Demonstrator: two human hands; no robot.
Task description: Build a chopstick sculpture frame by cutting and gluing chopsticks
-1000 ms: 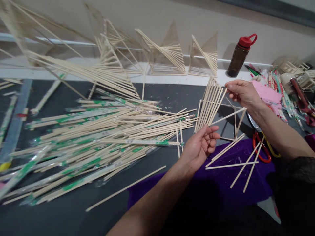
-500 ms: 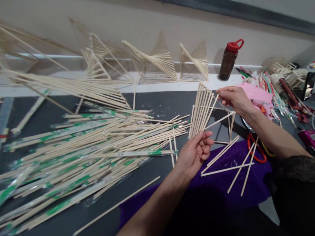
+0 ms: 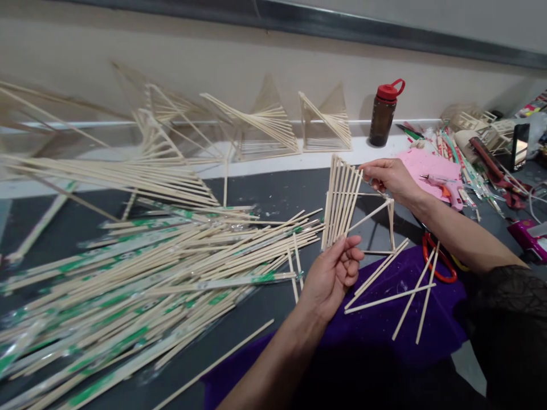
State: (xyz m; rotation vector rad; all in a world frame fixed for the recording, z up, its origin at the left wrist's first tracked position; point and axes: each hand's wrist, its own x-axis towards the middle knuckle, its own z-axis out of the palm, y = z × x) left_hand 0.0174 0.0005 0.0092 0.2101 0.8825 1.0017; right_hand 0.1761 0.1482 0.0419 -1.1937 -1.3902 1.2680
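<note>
A small frame of wooden sticks [image 3: 341, 199] stands on the dark table, its sticks lined up side by side in a slanting fan. At the fan's right edge is one more wooden stick [image 3: 355, 196]. My right hand [image 3: 388, 177] pinches its upper end. Down at the lower end, my left hand [image 3: 332, 273] closes thumb and fingers on the same stick; the exact contact is partly hidden by the fingers. Several loose short sticks [image 3: 388, 299] lie on a purple cloth [image 3: 384, 341] just in front of the frame.
Plastic-wrapped stick bundles [image 3: 149, 279] cover the left side. Larger stick models [image 3: 265, 125] stand along the wall beside a red-lidded bottle [image 3: 383, 117]. To the right are red-handled scissors [image 3: 440, 259], a glue gun [image 3: 447, 188] on pink material [image 3: 410, 165] and a phone [image 3: 520, 145].
The view has shifted, so the scene sits slightly lower and further left. The stick's top now stands closer to the fan; both hands keep their pinch at its ends.
</note>
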